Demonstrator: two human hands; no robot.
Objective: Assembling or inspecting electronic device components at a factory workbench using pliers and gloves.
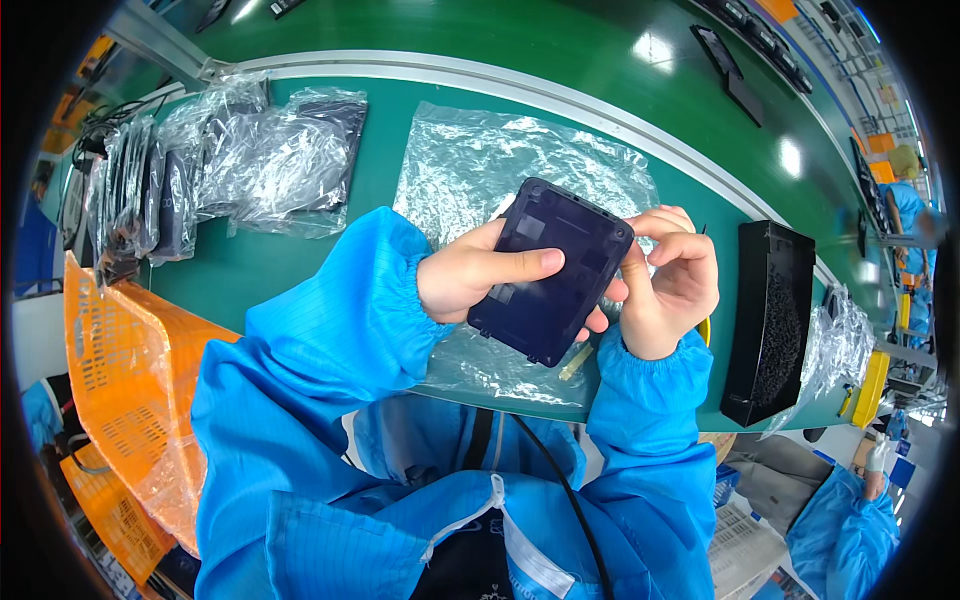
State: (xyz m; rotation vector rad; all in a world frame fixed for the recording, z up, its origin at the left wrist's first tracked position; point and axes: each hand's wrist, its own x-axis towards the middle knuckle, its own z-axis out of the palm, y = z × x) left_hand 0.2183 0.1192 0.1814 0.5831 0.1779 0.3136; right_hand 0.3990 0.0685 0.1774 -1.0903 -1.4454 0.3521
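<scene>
Head view: the left hand (pixel 470 275) grips a dark plastic panel (pixel 550 270) above the green workbench (pixel 300 270) — thumb flat across its face, fingers curled behind. The right hand (pixel 670 290) pinches the panel's right edge, fingers bent tight. A clear plastic bag (pixel 480 160) lies flat beneath, a black tray (pixel 770 320) stands to the right, and bagged parts (pixel 260 150) sit left.

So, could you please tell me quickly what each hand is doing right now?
Left hand: closed on the dark rectangular device, thumb across its face.
Right hand: fingers curled at the device's right edge, touching it.
</scene>
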